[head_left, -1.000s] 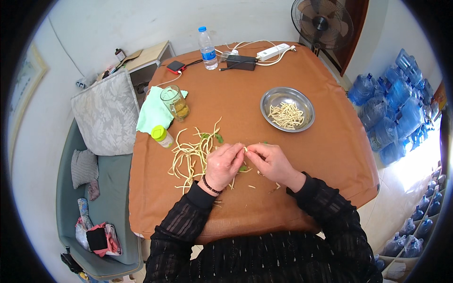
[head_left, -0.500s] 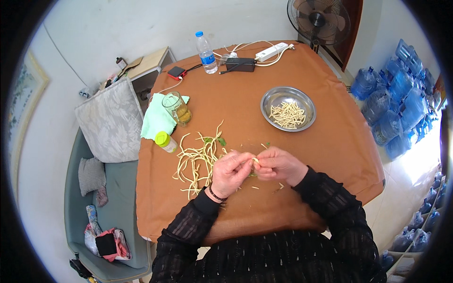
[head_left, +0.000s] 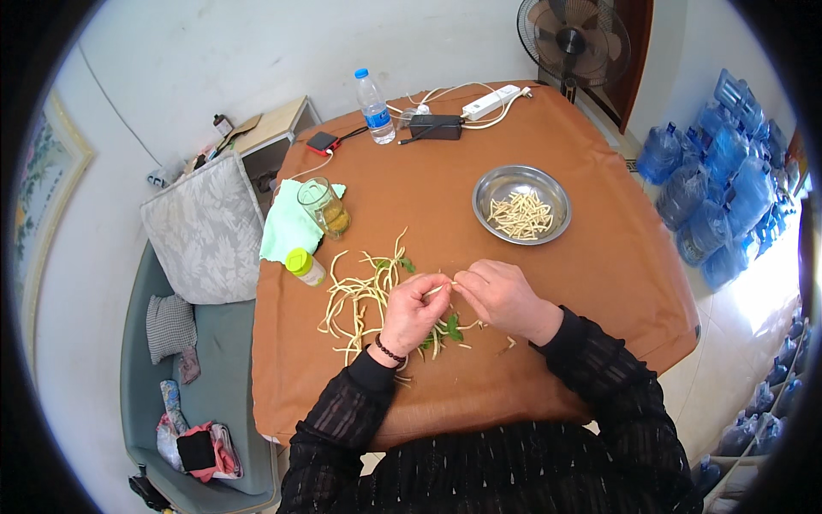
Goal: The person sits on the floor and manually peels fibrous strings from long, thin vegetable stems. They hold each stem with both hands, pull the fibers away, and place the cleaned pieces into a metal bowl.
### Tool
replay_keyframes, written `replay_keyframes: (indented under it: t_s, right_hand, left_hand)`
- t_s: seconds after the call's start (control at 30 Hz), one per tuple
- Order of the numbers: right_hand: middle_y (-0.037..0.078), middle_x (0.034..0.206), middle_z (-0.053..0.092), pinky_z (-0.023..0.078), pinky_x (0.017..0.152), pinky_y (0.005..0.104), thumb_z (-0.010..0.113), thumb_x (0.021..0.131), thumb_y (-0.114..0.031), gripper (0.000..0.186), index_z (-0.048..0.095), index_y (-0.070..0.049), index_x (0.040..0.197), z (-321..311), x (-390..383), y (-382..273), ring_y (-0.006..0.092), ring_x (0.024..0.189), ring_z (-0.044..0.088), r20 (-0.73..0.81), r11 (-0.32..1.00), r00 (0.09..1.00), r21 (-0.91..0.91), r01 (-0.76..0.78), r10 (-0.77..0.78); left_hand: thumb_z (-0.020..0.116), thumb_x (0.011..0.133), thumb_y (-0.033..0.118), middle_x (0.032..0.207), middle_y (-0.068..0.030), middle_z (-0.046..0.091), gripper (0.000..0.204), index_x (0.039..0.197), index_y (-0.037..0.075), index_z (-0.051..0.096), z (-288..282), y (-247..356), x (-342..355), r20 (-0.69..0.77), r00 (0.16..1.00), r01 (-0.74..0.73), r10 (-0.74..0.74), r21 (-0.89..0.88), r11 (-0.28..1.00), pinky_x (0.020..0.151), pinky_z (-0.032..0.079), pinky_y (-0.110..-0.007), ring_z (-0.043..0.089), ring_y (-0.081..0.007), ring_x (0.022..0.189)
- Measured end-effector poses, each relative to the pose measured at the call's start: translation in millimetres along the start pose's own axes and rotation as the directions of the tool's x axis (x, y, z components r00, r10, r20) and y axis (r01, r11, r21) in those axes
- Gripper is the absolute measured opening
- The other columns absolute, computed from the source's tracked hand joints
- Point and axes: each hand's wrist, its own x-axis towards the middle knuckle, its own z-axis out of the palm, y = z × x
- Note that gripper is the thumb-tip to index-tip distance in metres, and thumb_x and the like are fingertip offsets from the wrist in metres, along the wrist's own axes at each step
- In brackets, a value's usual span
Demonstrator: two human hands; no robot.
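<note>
My left hand (head_left: 415, 310) is closed, pinching a pale long bean piece (head_left: 438, 288). My right hand (head_left: 492, 295) is closed on the same piece, its fingertips meeting the left ones. Beneath and left of them lies a loose tangle of long pale beans (head_left: 360, 295) with green leaves (head_left: 454, 330) and some stray bits. A round steel bowl (head_left: 557, 226) farther right holds short pale pieces (head_left: 520, 214).
A glass mug (head_left: 325, 206) on a mint cloth (head_left: 282, 231), a green-lidded jar (head_left: 305, 266), water bottle (head_left: 375, 111), black adapter (head_left: 435, 128) and power strip (head_left: 490, 102) share the table. A fan (head_left: 572, 40) stands behind; blue jugs (head_left: 711, 223) at right; sofa (head_left: 214, 360) at left.
My hands stay together at the near middle of the table, turning slightly. My right hand's fingers have rolled over the piece. The view has shifted a little.
</note>
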Motion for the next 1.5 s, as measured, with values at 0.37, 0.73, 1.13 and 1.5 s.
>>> replay_keyframes:
  t_s: [0.37,0.73,1.13,1.5]
  right_hand:
    - [-0.002,0.069,0.047,0.033,0.049,0.0211,0.05,0.099,-0.02,0.018,0.057,-0.003,0.096,8,-16,29,0.0076,0.056,0.04,0.66,-0.419,0.724,0.726,-0.546,0.2]
    - [0.0,0.081,0.062,0.039,0.052,0.0172,0.057,0.095,-0.015,0.012,0.06,-0.005,0.099,23,-9,14,0.003,0.064,0.051,0.497,0.122,0.704,0.768,-0.629,0.507]
    - [-0.002,0.077,0.06,0.041,0.052,0.0175,0.057,0.094,-0.015,0.017,0.061,-0.002,0.103,18,-11,19,0.0023,0.062,0.051,0.493,0.179,0.646,0.697,-0.694,0.583]
    - [0.012,0.078,0.064,0.048,0.059,0.0298,0.061,0.089,-0.01,0.013,0.059,0.0,0.097,18,-9,10,0.0181,0.067,0.061,0.132,0.753,0.868,0.446,-0.484,0.479]
  left_hand:
    - [0.059,0.09,0.003,0.078,-0.0021,0.056,0.019,0.108,0.003,0.065,-17,-12,12,-0.125,0.978,-0.158,0.169,0.091,0.983,0.061,0.043,-0.023,0.051,-0.0089,0.067]
    - [0.05,0.094,0.0,0.09,-0.0025,0.063,0.052,0.142,0.005,0.032,-6,-18,3,0.198,0.979,-0.033,0.042,-0.045,0.998,0.071,0.046,-0.022,0.056,-0.0085,0.076]
    - [0.054,0.095,0.008,0.081,0.0011,0.061,0.019,0.11,-0.001,0.06,-11,-16,4,0.145,0.983,0.106,-0.115,0.069,0.992,0.065,0.045,-0.021,0.054,-0.0056,0.073]
    - [0.056,0.093,0.007,0.084,-0.0051,0.065,0.019,0.109,-0.002,0.06,-9,-18,5,0.134,0.989,0.06,-0.067,0.054,0.997,0.066,0.049,-0.024,0.061,-0.0093,0.075]
